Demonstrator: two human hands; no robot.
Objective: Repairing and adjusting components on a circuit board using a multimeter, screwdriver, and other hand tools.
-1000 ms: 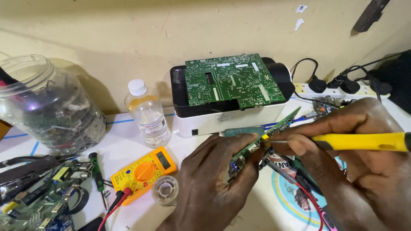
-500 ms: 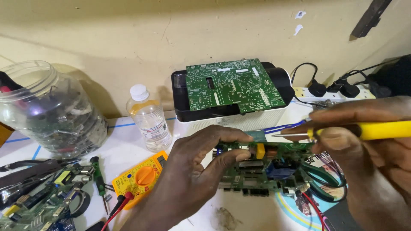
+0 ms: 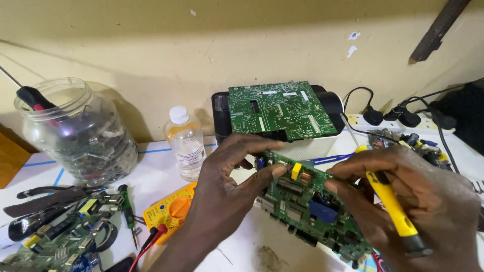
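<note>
Green fibreglass, thick with parts: a circuit board (image 3: 307, 201) sits tilted over the white bench (image 3: 151, 176), just in front of a white-and-black device (image 3: 302, 146) that carries a second board. The left hand (image 3: 227, 186) clamps thumb and fingers on the board's upper edge; the right hand (image 3: 403, 201) steadies its right side, fingers closed on a yellow-handled screwdriver (image 3: 390, 206). Light and stiff, it looks fragile at its components – bare edges seem the safest grip – with a yellow multimeter (image 3: 169, 211) nearby
</note>
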